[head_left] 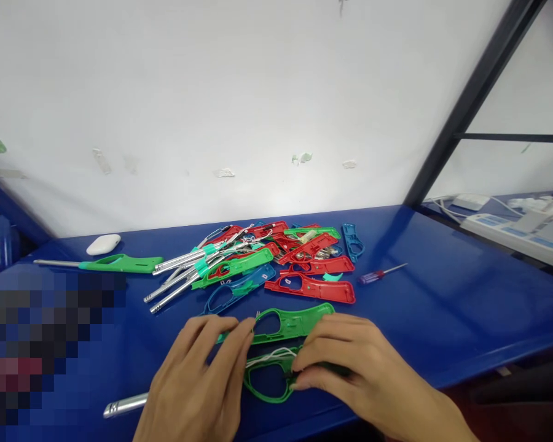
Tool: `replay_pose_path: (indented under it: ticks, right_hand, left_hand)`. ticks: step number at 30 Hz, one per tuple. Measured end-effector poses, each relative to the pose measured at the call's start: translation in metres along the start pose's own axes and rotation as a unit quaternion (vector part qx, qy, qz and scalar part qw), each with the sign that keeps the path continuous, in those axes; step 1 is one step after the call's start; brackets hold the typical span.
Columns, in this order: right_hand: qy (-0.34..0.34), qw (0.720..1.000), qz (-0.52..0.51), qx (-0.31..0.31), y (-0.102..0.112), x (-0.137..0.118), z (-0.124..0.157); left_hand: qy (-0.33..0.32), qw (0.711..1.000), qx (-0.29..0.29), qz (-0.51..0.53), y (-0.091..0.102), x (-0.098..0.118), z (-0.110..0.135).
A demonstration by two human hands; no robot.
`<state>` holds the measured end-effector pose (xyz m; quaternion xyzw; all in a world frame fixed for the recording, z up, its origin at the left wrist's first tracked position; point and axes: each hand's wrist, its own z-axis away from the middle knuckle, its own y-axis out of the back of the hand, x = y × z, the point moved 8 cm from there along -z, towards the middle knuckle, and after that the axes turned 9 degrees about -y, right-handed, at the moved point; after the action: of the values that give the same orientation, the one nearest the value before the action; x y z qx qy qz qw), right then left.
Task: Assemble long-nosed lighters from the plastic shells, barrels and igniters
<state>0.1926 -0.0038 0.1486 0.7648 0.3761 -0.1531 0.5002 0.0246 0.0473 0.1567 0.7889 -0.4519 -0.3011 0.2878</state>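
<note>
Two green plastic lighter-handle shells lie at the near edge of the blue table (442,294). My right hand (350,368) presses down on the nearer green shell (270,383), fingers curled over its right end, where thin white wires (270,355) show. My left hand (203,374) rests with fingers together on the left end of that shell, fingertips touching the farther green shell (290,322). A silver metal tube (125,405) sticks out to the left from under my left hand.
A heap of red, green and blue handle shells (299,258) and silver tubes (184,276) lies mid-table. Left of it is an assembled green lighter (115,264) and a white oval case (102,244). A small screwdriver (380,274) lies right. A power strip (516,233) sits beyond the black post.
</note>
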Motion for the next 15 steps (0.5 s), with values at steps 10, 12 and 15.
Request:
replay_pose_path:
  ticks: [10,12,15]
  right_hand:
    - [-0.031,0.999,-0.003,-0.011,-0.003,0.007,0.002]
    - [-0.036,0.999,-0.005,-0.013,-0.004,0.009,0.002]
    - [-0.046,0.999,-0.005,-0.017,-0.005,0.011,0.002]
  left_hand:
    - [0.089,0.98,-0.131,-0.117,-0.043,-0.041,-0.035]
    - [0.09,0.981,-0.136,-0.103,-0.046,-0.045,-0.035]
    - [0.091,0.985,-0.117,-0.083,-0.041,-0.046,-0.038]
